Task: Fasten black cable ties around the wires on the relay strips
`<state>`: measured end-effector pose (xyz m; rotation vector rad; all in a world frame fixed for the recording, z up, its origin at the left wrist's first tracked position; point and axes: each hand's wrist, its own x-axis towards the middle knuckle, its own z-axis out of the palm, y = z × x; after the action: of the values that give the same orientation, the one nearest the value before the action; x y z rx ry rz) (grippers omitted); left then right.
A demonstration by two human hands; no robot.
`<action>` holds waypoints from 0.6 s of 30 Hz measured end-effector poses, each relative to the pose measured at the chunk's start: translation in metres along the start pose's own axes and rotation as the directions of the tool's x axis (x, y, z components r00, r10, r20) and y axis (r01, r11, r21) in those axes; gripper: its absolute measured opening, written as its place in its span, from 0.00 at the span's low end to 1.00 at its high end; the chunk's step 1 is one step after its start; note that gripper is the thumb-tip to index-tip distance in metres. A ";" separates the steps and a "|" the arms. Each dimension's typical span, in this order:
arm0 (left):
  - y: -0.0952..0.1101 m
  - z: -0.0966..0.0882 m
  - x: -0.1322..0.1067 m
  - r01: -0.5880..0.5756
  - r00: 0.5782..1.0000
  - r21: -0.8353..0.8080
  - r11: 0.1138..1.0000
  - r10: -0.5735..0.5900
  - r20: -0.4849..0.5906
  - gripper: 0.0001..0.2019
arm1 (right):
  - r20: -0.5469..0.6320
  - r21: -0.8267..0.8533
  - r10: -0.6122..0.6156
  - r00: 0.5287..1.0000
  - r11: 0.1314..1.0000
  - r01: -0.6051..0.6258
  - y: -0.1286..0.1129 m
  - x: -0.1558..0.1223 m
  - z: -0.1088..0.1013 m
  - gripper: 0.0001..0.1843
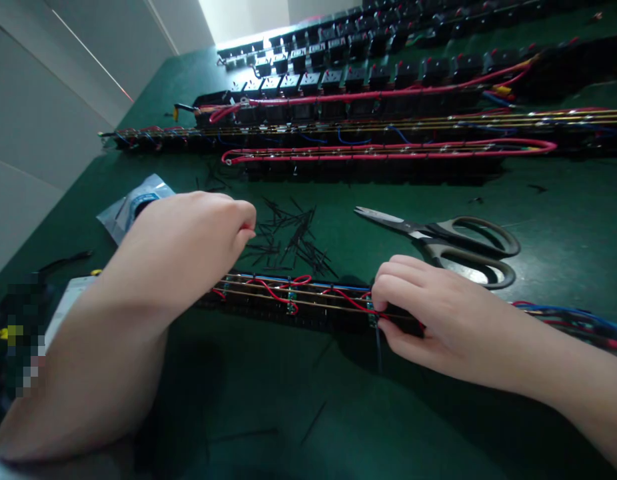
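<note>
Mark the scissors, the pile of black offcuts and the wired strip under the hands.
scissors (423, 235): head view, on the pivot.
black offcuts (293, 243): head view, middle of the pile.
wired strip (316, 312): head view, black body at mid-length.

Left hand (188, 243) curled loosely, knuckles up, reaching toward pile of black cable ties (293, 240) on green desk (563, 233). Right hand (433, 313) pinches black tie (377, 337) at wired socket strip (298, 303) with red, blue wires. Scissors (448, 241) lie just behind right hand. Plastic bag (131, 207) behind left hand. More socket strips (368, 127) in rows at far side.
</note>
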<state>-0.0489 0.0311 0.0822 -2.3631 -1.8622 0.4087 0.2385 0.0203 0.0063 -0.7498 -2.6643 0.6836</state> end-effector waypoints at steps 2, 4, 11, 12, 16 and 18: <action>-0.002 0.008 0.010 0.014 0.992 -0.021 1.000 -0.011 0.126 0.12 | -0.005 -0.003 -0.008 1.000 1.000 0.008 0.000 0.000 0.000 0.07; -0.002 0.015 0.018 0.021 0.981 -0.036 0.999 -0.013 0.196 0.12 | -0.005 -0.007 -0.012 1.000 1.000 0.012 0.001 0.001 0.001 0.07; -0.033 0.017 0.018 0.175 0.941 0.117 0.977 -0.201 0.271 0.11 | -0.002 -0.007 -0.006 1.000 1.000 0.006 0.002 0.000 0.001 0.07; -0.038 0.017 0.017 0.192 0.937 0.118 0.974 -0.218 0.272 0.10 | 0.002 -0.001 -0.002 1.000 1.000 0.002 0.002 0.000 0.000 0.07; -0.052 0.020 0.018 0.182 0.948 0.094 0.979 -0.200 0.247 0.07 | -0.002 -0.004 -0.003 1.000 1.000 0.003 0.002 0.001 0.000 0.07; -0.052 0.021 0.021 0.209 0.933 0.108 0.972 -0.231 0.277 0.06 | -0.008 -0.018 -0.010 1.000 1.000 0.010 0.002 0.001 0.001 0.07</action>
<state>-0.0992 0.0620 0.0725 -2.1058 -2.1607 0.8207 0.2383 0.0220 0.0048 -0.7423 -2.6681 0.6531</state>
